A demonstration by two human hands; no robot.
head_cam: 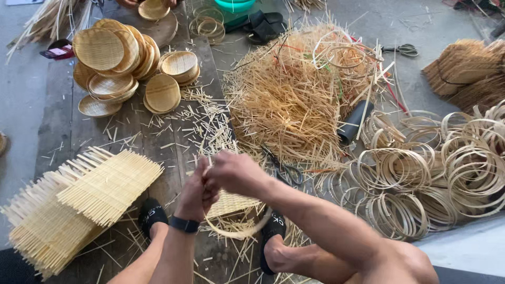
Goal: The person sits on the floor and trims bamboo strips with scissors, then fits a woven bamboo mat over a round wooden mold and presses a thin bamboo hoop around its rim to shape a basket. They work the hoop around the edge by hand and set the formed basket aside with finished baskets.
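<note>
Woven bamboo mat [231, 202] sits low in the middle of the view, between the person's two feet, and both hands are on it. A thin bamboo ring [236, 231] curves around its lower edge, and loose strip ends stick out past the ring. The left hand [195, 193] is closed in a fist on the top edge of the mat. A dark wristband [184, 224] goes around that wrist. The right hand [234, 171] is closed too, and it presses right against the left hand, so the two hands are together. I cannot tell just what the right fingers pinch.

Black sandals [151, 214] are on both feet, one on each side of the mat. Everything rests on a dark wooden board [63, 131] with little cut bits all over it.

To the left lie flat square mats [79, 202] in a loose stack. Farther up are round woven trays [118, 63], piled on each other. A big heap of bamboo scraps [294, 100] fills the middle, well behind the hands. A black roll [355, 122] lies at the right edge of the heap. Many bamboo hoops [442, 173] lie in a big pile on the right. Scissors [402, 50] lie on the grey floor near the top right. A green bowl [235, 5] peeks in at the top edge.
</note>
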